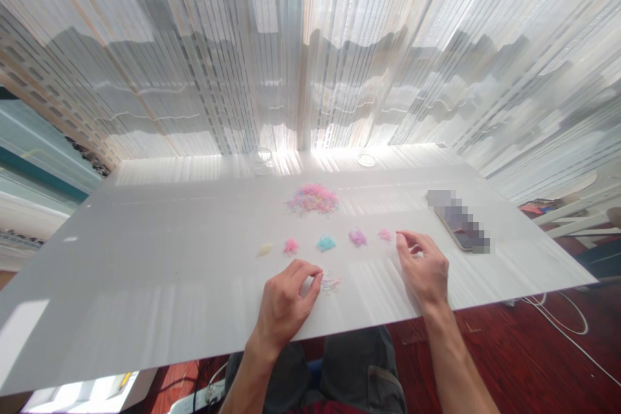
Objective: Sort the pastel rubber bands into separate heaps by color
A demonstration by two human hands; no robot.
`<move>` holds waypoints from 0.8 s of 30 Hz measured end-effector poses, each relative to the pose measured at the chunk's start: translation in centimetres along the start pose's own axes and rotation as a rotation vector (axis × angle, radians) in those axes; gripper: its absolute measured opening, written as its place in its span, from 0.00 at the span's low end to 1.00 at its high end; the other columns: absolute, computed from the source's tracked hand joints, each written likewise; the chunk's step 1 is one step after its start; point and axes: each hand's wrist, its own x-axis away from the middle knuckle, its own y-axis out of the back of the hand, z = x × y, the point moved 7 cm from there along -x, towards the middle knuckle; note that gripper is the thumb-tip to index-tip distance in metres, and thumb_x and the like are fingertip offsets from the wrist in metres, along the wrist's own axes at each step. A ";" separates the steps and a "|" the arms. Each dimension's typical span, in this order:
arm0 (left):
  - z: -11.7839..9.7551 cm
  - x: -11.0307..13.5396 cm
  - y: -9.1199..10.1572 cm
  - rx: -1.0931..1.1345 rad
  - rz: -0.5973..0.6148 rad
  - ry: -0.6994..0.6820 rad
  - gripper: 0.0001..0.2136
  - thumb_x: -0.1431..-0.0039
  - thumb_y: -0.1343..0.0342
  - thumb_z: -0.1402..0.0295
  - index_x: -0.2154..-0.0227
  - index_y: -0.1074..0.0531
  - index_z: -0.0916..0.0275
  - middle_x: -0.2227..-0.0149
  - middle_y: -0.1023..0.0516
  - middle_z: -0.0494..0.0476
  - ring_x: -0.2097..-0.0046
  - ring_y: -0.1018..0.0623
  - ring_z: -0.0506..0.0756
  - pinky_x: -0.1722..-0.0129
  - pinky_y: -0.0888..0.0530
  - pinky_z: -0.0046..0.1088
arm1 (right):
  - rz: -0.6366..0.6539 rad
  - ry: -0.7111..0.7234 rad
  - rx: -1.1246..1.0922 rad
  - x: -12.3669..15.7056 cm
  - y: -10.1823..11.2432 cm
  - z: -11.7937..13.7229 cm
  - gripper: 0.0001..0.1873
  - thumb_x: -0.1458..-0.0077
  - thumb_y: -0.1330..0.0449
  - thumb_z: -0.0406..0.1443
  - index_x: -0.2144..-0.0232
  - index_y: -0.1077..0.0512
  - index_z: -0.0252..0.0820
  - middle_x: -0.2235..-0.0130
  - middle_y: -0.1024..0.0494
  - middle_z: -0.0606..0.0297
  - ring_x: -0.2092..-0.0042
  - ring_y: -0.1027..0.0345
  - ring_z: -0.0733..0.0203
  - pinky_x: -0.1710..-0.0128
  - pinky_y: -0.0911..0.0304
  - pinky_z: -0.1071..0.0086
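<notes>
My left hand rests low over the table, thumb and forefinger pinched at the edge of a small loose pile of mixed thin coloured pieces. Whatever is between those fingertips is too small to make out. My right hand is closed in a pinch just right of a small light pink pile; its fingertips hide anything they hold. Leftward in the same row lie a purple pile, a turquoise pile, a bright pink pile and a pale yellow pile. Behind them is a larger mixed, mostly pink heap.
A phone, partly blurred out, lies on the white table to the right. At the back stand a clear container and a round clear lid-like piece. Sheer curtains hang behind the table. White cables lie on the floor.
</notes>
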 end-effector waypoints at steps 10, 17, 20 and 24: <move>0.4 0.0 0.0 -0.040 0.112 0.021 0.16 0.45 0.43 0.78 0.54 0.26 0.57 0.58 0.21 0.54 0.61 0.20 0.55 0.62 0.22 0.29 | 0.446 0.356 -0.284 4.5 -4.0 8.0 0.07 0.36 0.42 0.32 0.61 0.23 0.45 0.64 0.21 0.62 0.60 0.27 0.55 0.59 0.30 0.62; 0.5 0.6 0.0 -0.062 0.098 -0.001 0.09 0.42 0.42 0.76 0.60 0.25 0.59 0.60 0.25 0.55 0.58 0.21 0.56 0.56 0.22 0.33 | 0.556 0.408 -0.284 5.9 -5.7 9.0 0.07 0.38 0.41 0.30 0.61 0.24 0.45 0.66 0.23 0.62 0.62 0.30 0.55 0.60 0.31 0.60; 0.3 0.6 -0.3 -0.090 0.092 -0.027 0.04 0.37 0.44 0.73 0.62 0.25 0.59 0.62 0.25 0.55 0.60 0.22 0.55 0.58 0.23 0.32 | 0.559 0.413 -0.266 6.0 -5.6 9.0 0.05 0.38 0.40 0.31 0.62 0.24 0.45 0.66 0.24 0.62 0.63 0.30 0.56 0.61 0.31 0.61; 0.2 0.7 -0.4 -0.098 0.097 -0.059 0.05 0.33 0.47 0.73 0.62 0.26 0.59 0.62 0.24 0.55 0.60 0.22 0.55 0.59 0.24 0.31 | 0.563 0.412 -0.273 6.0 -5.6 9.1 0.05 0.38 0.39 0.32 0.61 0.24 0.45 0.66 0.23 0.62 0.62 0.30 0.56 0.60 0.31 0.61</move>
